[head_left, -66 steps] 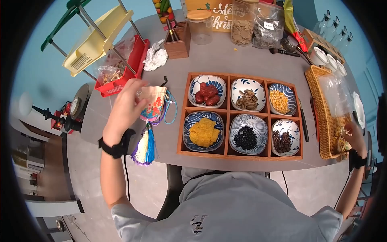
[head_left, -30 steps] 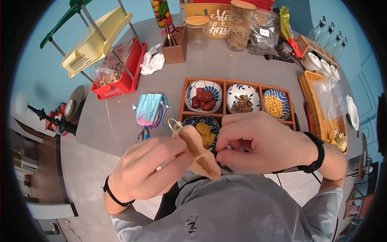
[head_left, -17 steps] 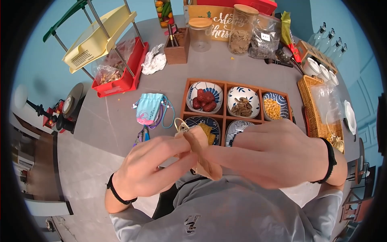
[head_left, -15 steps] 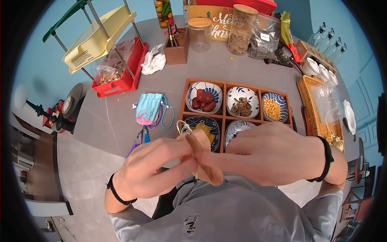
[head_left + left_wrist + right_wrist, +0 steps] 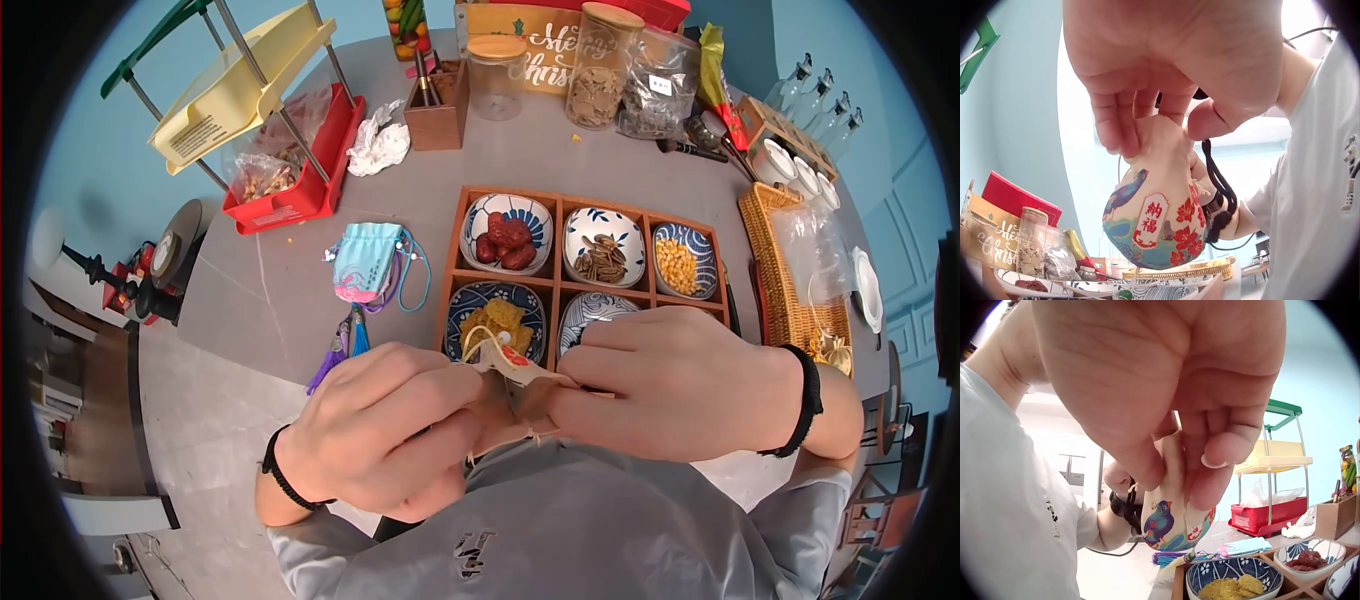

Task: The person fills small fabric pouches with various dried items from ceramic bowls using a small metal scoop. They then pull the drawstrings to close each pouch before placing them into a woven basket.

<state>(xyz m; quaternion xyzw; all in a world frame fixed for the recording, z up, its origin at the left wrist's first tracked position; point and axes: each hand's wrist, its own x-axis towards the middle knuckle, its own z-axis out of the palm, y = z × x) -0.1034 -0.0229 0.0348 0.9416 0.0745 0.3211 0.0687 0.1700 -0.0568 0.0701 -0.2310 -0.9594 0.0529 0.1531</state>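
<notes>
A beige drawstring pouch (image 5: 512,400) is held up in front of the body, its mouth spread apart and facing up. My left hand (image 5: 385,425) pinches the left side of the mouth. On the other side my right hand (image 5: 680,385) pinches the rim between thumb and fingers. The left wrist view shows the pouch's belly (image 5: 1154,219) with a printed bird, red flowers and Chinese characters. Just beyond it stands a divided wooden tray (image 5: 553,282) with patterned bowls of red dates (image 5: 507,243), striped seeds (image 5: 602,260), corn kernels (image 5: 676,266) and yellow pieces (image 5: 497,320). My right hand hides the tray's front right.
A blue tasselled pouch (image 5: 366,262) lies left of the tray. Behind it stand a red bin (image 5: 290,205) under a yellow shelf, crumpled tissue (image 5: 378,142) and a wooden box (image 5: 437,120). Lidded jars (image 5: 496,85) line the back. A wicker basket (image 5: 775,255) is at right.
My left hand has brought the beige pouch from the table's left to the front middle. My right hand has come over from the basket. The pouch's mouth, narrow before, now gapes wider.
</notes>
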